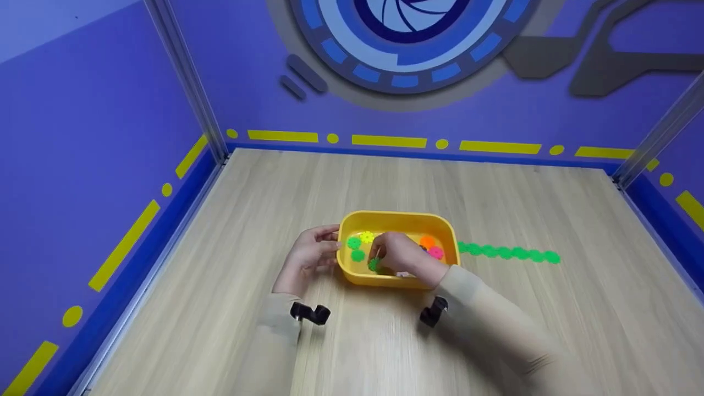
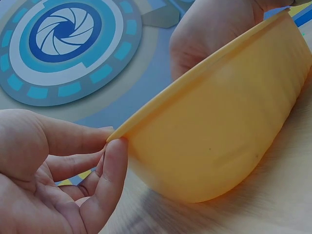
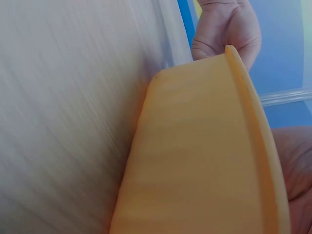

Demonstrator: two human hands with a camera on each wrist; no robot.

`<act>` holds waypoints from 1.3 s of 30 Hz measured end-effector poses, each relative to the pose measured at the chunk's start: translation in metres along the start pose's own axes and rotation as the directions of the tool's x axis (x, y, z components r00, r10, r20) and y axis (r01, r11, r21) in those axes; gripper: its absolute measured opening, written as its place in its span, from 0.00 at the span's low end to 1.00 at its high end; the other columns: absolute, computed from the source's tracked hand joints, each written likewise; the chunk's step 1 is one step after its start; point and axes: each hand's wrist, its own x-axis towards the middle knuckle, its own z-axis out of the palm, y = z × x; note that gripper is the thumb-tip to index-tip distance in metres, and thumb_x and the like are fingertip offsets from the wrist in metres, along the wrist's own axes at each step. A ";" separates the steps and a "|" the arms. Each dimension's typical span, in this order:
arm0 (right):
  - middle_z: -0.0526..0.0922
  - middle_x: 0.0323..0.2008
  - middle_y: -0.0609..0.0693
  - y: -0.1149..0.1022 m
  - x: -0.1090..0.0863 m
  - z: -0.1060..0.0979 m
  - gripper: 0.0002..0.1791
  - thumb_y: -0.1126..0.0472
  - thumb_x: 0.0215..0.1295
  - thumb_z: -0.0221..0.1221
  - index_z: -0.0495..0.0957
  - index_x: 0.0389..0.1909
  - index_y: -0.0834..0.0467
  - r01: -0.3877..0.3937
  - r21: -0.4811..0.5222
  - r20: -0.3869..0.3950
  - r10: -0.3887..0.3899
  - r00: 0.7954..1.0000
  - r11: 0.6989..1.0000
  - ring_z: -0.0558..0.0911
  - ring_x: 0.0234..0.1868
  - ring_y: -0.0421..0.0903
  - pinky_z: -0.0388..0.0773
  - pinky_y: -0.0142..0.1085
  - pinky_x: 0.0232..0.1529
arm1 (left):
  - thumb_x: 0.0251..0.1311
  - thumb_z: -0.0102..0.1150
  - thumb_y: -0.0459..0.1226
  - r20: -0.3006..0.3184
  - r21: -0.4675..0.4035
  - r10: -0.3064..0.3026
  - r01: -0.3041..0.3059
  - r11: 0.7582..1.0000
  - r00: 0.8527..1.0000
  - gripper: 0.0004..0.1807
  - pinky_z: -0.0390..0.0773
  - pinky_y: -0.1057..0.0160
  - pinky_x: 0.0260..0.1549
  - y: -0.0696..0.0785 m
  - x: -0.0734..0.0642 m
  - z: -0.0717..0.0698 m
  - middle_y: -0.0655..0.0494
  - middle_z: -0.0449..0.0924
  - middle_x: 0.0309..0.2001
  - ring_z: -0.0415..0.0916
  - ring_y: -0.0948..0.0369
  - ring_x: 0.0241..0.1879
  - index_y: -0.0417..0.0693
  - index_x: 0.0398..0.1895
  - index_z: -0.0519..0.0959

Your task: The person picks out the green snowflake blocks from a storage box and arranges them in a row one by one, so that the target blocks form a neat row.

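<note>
A yellow plastic bin (image 1: 399, 281) stands on the table with several small notched discs in it. My left hand (image 1: 314, 252) pinches the bin's left rim between thumb and fingers, plain in the left wrist view (image 2: 63, 165). Inside the bin my right hand (image 1: 404, 253) reaches down, its fingertips pinching a green notched disc (image 1: 374, 264). Near those fingers lie two more green discs, one of them the upper disc (image 1: 353, 242), and a yellow disc (image 1: 367, 237). An orange disc (image 1: 427, 242) and a pink disc (image 1: 435, 253) lie on the right. The bin wall (image 3: 195, 146) hides the right fingertips in the right wrist view.
Right of the bin, a row of joined green discs (image 1: 511, 253) lies on the wooden table (image 1: 385, 181), its left end meeting the bin's edge in view. Blue walls (image 1: 110, 137) enclose the table at the back and sides.
</note>
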 end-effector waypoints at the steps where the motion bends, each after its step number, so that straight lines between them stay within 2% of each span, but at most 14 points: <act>1: 0.84 0.30 0.49 0.001 -0.001 -0.002 0.10 0.72 0.56 0.70 0.86 0.32 0.53 -0.003 0.009 -0.002 0.003 1.000 1.000 0.77 0.32 0.44 0.78 0.32 0.33 | 0.61 0.62 0.24 0.001 0.000 -0.001 0.001 1.000 1.000 0.29 0.86 0.64 0.31 0.000 0.000 0.000 0.44 0.79 0.54 0.82 0.60 0.33 0.40 0.68 0.75; 9: 0.83 0.32 0.50 0.011 -0.009 -0.020 0.09 0.70 0.57 0.71 0.87 0.37 0.57 -0.022 0.151 0.001 0.022 1.000 0.988 0.77 0.32 0.43 0.77 0.29 0.32 | 0.62 0.61 0.24 0.004 0.006 0.002 -0.002 1.000 1.000 0.29 0.85 0.65 0.29 0.002 0.001 -0.001 0.46 0.79 0.52 0.82 0.59 0.34 0.41 0.68 0.75; 15: 0.81 0.31 0.49 0.021 -0.013 -0.028 0.08 0.67 0.59 0.71 0.87 0.39 0.56 -0.058 0.213 0.015 0.056 0.998 0.975 0.77 0.31 0.44 0.79 0.29 0.33 | 0.62 0.61 0.24 -0.004 0.018 0.009 -0.009 1.000 1.000 0.29 0.84 0.66 0.28 0.002 0.001 -0.001 0.49 0.79 0.49 0.81 0.61 0.33 0.40 0.68 0.76; 21: 0.81 0.30 0.49 0.030 -0.017 -0.033 0.09 0.66 0.58 0.73 0.87 0.40 0.58 -0.048 0.286 0.006 0.049 0.999 0.957 0.78 0.28 0.42 0.82 0.29 0.33 | 0.62 0.62 0.24 -0.003 0.019 0.006 -0.005 1.000 1.000 0.29 0.84 0.66 0.28 0.002 0.003 0.000 0.50 0.78 0.49 0.80 0.61 0.34 0.40 0.68 0.75; 31: 0.81 0.33 0.50 0.039 -0.027 -0.042 0.10 0.62 0.60 0.73 0.87 0.43 0.56 -0.098 0.336 -0.006 0.106 0.994 0.937 0.77 0.26 0.43 0.78 0.29 0.29 | 0.60 0.62 0.24 -0.004 0.013 0.013 -0.013 1.000 1.000 0.29 0.84 0.65 0.28 -0.001 0.003 0.000 0.49 0.79 0.49 0.79 0.61 0.31 0.41 0.67 0.76; 36: 0.82 0.32 0.51 0.046 -0.034 -0.046 0.11 0.65 0.62 0.71 0.85 0.45 0.60 -0.083 0.401 -0.013 0.096 0.995 0.912 0.79 0.27 0.42 0.82 0.31 0.32 | 0.60 0.62 0.24 -0.010 0.007 0.008 -0.008 1.000 1.000 0.29 0.84 0.65 0.29 -0.001 0.002 0.000 0.49 0.78 0.49 0.79 0.61 0.32 0.41 0.67 0.76; 39: 0.82 0.33 0.51 0.051 -0.038 -0.050 0.12 0.66 0.63 0.69 0.84 0.47 0.63 -0.078 0.441 -0.012 0.093 0.996 0.894 0.83 0.30 0.44 0.88 0.37 0.38 | 0.60 0.62 0.24 -0.008 0.000 0.011 -0.011 1.000 1.000 0.29 0.83 0.65 0.29 -0.002 0.002 0.000 0.49 0.78 0.49 0.78 0.61 0.31 0.41 0.67 0.76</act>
